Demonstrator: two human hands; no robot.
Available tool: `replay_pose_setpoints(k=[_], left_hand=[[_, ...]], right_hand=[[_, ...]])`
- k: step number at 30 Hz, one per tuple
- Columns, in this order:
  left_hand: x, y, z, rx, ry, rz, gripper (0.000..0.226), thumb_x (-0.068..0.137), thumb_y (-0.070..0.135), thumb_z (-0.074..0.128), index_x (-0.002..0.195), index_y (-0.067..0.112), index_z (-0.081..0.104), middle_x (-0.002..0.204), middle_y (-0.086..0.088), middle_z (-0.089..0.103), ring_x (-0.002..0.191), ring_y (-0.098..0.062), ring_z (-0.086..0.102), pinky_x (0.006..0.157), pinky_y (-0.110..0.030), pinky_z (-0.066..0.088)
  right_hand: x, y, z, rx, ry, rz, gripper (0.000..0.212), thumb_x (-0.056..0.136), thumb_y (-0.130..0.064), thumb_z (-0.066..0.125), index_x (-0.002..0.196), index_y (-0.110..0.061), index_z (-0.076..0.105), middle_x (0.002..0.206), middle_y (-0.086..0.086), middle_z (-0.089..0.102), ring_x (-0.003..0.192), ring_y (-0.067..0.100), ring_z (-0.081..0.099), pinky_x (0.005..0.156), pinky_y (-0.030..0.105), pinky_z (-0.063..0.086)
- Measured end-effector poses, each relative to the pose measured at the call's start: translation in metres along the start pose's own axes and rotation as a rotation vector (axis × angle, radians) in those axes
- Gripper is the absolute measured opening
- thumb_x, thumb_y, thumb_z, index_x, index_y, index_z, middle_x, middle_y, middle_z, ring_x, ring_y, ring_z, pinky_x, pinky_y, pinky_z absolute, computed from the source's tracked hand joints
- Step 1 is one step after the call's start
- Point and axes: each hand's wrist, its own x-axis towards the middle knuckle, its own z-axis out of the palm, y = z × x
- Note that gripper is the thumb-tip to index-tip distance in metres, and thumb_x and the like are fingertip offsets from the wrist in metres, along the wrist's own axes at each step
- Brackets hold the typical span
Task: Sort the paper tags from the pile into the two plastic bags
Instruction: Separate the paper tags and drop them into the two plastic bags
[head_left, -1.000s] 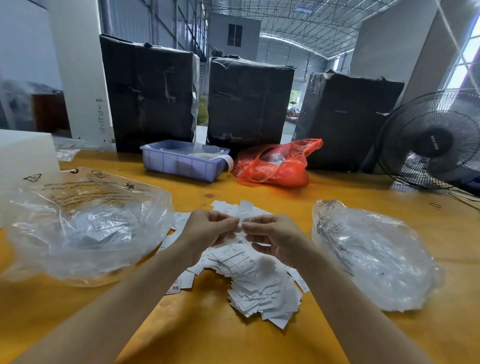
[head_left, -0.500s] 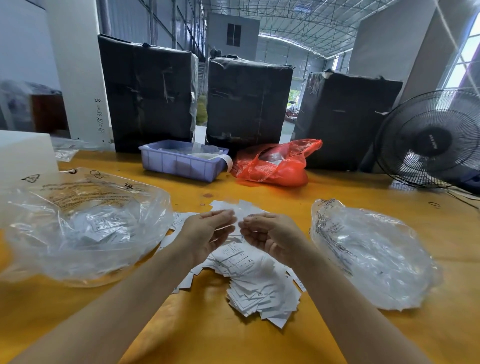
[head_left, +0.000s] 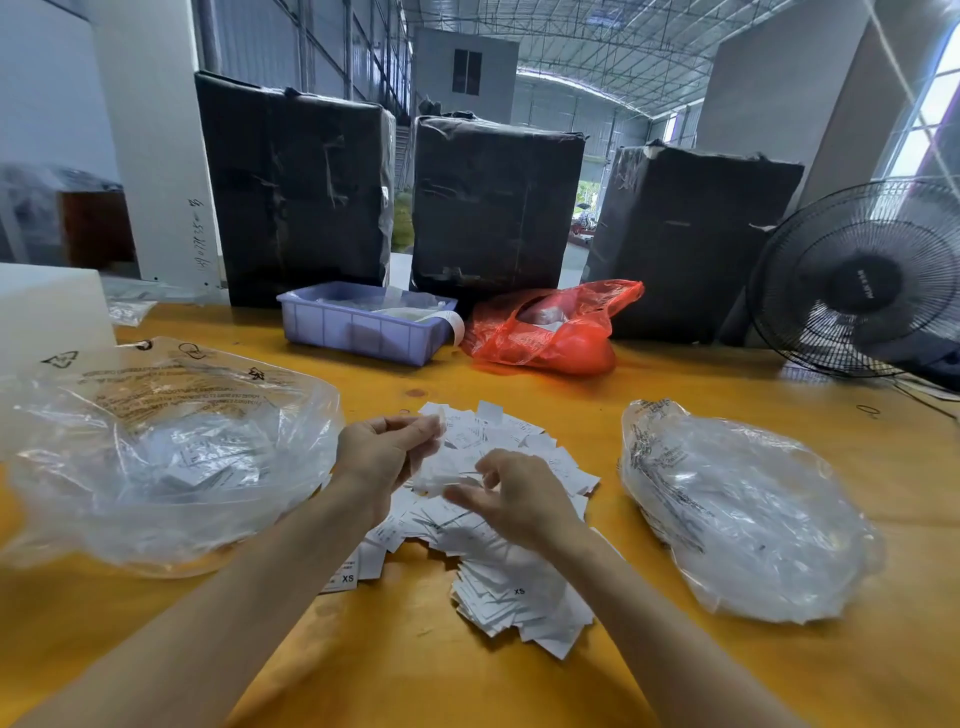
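Head view: yellow table (head_left: 675, 395) carries two clear bags, left bag (head_left: 156, 457) and right bag (head_left: 743, 509), with the tag pile (head_left: 509, 571) between. Left hand (head_left: 382, 452) pinches a tag (head_left: 441, 426); right hand (head_left: 519, 499) hovers, fingers loosely spread, blurred.

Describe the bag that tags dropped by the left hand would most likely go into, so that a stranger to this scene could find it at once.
Start at the yellow table and find the pile of white paper tags in its middle. Left of the pile, beside the left hand, lies a clear plastic bag. Unlike the flatter bag on the right, it gapes open and shows black printed text.
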Motion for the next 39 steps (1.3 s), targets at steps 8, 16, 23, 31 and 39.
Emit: replay_pose_setpoints(k=[8,16,23,31,39], left_hand=[[0.003,-0.005,-0.005,0.241,0.001,0.048,0.013,0.073,0.005,0.076,0.081,0.005,0.065,0.070,-0.007,0.069,0.054,-0.010,0.057,0.049,-0.017,0.045],[0.002,-0.008,-0.007,0.344,-0.095,0.003,0.013,0.073,0.006,0.076,0.083,0.003,0.068,0.069,-0.006,0.070,0.062,-0.015,0.054,0.061,-0.022,0.046],[-0.003,-0.008,-0.003,0.417,-0.177,-0.012,0.009,0.074,0.001,0.074,0.082,0.000,0.070,0.065,-0.006,0.071,0.063,-0.014,0.065,0.054,-0.017,0.050],[-0.007,-0.006,-0.001,0.446,-0.241,-0.025,0.005,0.075,-0.006,0.071,0.079,-0.004,0.070,0.060,-0.007,0.069,0.047,-0.010,0.063,0.045,-0.013,0.045],[-0.009,-0.007,0.001,0.543,-0.295,-0.021,0.009,0.073,0.000,0.075,0.078,0.006,0.071,0.069,-0.008,0.073,0.056,-0.010,0.066,0.049,-0.015,0.048]], right_hand=[[0.005,0.008,-0.005,0.250,-0.081,0.136,0.049,0.072,-0.019,0.081,0.118,-0.012,0.064,0.097,-0.001,0.064,0.085,0.009,0.058,0.074,0.018,0.045],[0.006,0.027,-0.035,0.221,-0.037,0.159,0.006,0.078,-0.008,0.075,0.078,-0.011,0.070,0.073,-0.001,0.064,0.066,0.009,0.057,0.056,0.017,0.045],[0.008,0.030,-0.041,-0.002,-0.156,0.124,0.017,0.083,-0.002,0.067,0.096,-0.011,0.073,0.088,0.013,0.073,0.063,0.014,0.066,0.051,0.016,0.047],[0.007,0.031,-0.060,0.464,-0.120,0.230,0.007,0.082,-0.001,0.065,0.075,-0.002,0.068,0.064,0.004,0.060,0.048,0.005,0.051,0.041,0.014,0.037],[0.004,0.008,-0.057,1.463,-0.132,0.411,0.016,0.082,0.017,0.052,0.078,0.002,0.052,0.073,0.017,0.057,0.061,0.023,0.063,0.052,0.025,0.056]])
